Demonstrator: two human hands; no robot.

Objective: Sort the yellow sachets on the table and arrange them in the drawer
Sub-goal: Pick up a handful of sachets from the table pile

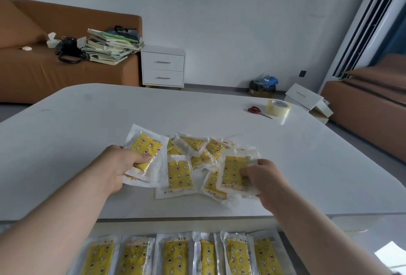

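A small stack of yellow sachets point(146, 148) is gripped in the left hand point(123, 164). The thumb is pressed on top and the fingers are curled beneath, apparently so that packets already gathered stay squared together. The stack is held just above the white table point(109, 116), at the left end of a loose pile point(193, 153) strewn near the near edge.

At the right end of that pile, a single sachet point(234, 170) is pinched by the right hand point(263, 178), with the fingertips bent onto its yellow face and its clear margin. It is judged to be the next packet to join the stack. The packets between the hands are overlapped at odd angles, so plenty is left to sort.

Below the near edge, the open drawer point(153, 227) is seen with a row of sachets point(175, 255) laid lengthwise, side by side, with margins slightly overlapped. The row is evidently packed that way so that more fit across the width. The task is thought to be partly done.

Red-handled scissors point(258, 111) and a roll of clear tape point(278, 107) are left touching or nearly so towards the far right corner, well apart from the work.
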